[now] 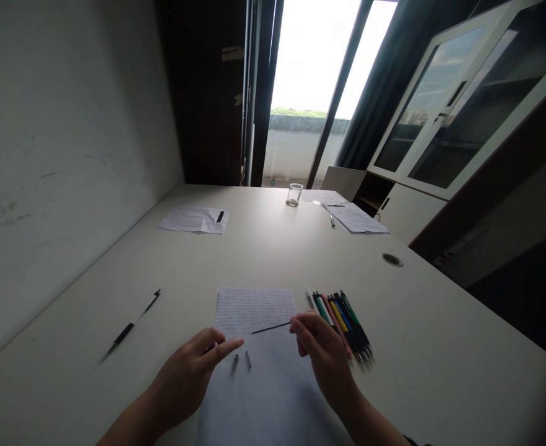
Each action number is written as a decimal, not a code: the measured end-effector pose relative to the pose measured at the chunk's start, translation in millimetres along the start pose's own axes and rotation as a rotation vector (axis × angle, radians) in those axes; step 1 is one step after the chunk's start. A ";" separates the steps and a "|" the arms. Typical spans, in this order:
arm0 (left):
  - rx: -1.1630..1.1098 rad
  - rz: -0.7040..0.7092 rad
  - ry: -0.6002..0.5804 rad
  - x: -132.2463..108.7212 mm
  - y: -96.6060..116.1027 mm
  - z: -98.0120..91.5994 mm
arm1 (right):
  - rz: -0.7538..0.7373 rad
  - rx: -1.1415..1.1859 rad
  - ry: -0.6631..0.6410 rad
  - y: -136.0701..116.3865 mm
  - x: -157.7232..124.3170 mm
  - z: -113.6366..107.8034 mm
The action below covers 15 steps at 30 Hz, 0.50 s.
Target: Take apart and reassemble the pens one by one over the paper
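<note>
Thin pen refill (271, 327), held just above the paper sheet (254, 306) on the worktop (273, 260). Likely very light, bendy and slick, so best pinched near one end. Right hand (324, 353) fingers are closed on its right tip. Left hand (189, 375) is loosely curled with the index finger out, beside small pen parts (234, 364); can't tell if it holds anything.

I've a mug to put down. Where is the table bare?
Bare: between the lone pen and the written sheet; mid-table from sheet to glass; right of the pen row. Crowded: the sheet around the left hand and the right hand pinching a refill.
</note>
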<state>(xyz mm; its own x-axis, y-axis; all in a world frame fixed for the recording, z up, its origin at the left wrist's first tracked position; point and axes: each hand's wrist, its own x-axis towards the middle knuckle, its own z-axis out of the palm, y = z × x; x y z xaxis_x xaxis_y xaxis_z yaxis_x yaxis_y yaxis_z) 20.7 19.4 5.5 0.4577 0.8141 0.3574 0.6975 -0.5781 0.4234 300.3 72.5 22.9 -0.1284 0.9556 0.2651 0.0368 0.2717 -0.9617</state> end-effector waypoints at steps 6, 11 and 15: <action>0.008 0.006 0.062 0.4 -1.4 2.0 | -0.123 -0.131 0.051 -0.1 0.9 -15.8; 0.014 0.002 0.082 0.6 -4.0 5.5 | -0.466 -0.412 -0.047 -3.4 -4.1 -24.6; 0.030 -0.007 0.105 1.7 -3.5 4.4 | -0.709 -0.678 -0.298 -12.7 -11.6 -23.5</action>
<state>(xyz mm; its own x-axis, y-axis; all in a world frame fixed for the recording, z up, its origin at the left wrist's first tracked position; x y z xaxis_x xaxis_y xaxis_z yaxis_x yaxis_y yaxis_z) 21.5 23.0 1.0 0.3934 0.8068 0.4408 0.7176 -0.5692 0.4013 324.6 60.6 33.6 -0.5762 0.5081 0.6402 0.3970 0.8587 -0.3241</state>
